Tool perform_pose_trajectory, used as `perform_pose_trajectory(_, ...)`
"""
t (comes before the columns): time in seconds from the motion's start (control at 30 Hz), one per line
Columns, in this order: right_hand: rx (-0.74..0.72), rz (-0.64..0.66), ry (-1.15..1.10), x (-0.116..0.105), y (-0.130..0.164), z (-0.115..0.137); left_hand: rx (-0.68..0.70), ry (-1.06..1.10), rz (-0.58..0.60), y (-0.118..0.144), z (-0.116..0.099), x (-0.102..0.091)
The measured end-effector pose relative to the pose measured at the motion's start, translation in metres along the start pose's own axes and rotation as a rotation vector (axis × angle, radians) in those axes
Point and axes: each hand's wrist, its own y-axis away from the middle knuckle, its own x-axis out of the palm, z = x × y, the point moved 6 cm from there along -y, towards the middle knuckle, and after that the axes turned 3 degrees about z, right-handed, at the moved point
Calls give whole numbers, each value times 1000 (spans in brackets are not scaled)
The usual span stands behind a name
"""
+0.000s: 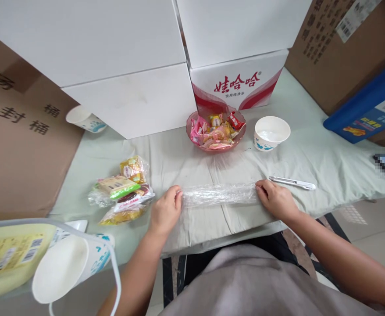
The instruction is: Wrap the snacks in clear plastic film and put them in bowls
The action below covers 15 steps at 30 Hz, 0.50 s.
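Hands pinch the 2 ends of a strip of clear plastic film point(219, 194): the left hand point(165, 212) closes its fingers on the left end, the right hand point(276, 199) on the right end. The film lies stretched between them on the bench point(192, 162), crinkled, glossy and bunched into a narrow band. Just right of the right hand lies a white pen point(292, 182). Left of the left hand sits a heap of wrapped snacks point(123, 191). Beyond the film stand a pink bowl of sweets point(216, 130) and a paper cup point(271, 132), well apart from both hands.
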Motion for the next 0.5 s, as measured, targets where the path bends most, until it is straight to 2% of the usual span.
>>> perform_pose_trajectory(0.27, 99, 45, 125, 5, -10, 3, -19, -122, 11, -4, -3, 14)
perform_pose_trajectory(0.37, 136, 62, 142, 4, -12, 2, -2, -177, -26, -3, -9, 5)
perform_pose_trajectory(0.43, 121, 6, 143, -4, -14, 5, 12, -201, -85, -1, -19, -7)
perform_pose_trajectory(0.5, 42, -92, 132, -15, -15, 16, 59, -186, -138, 4, -35, -17)
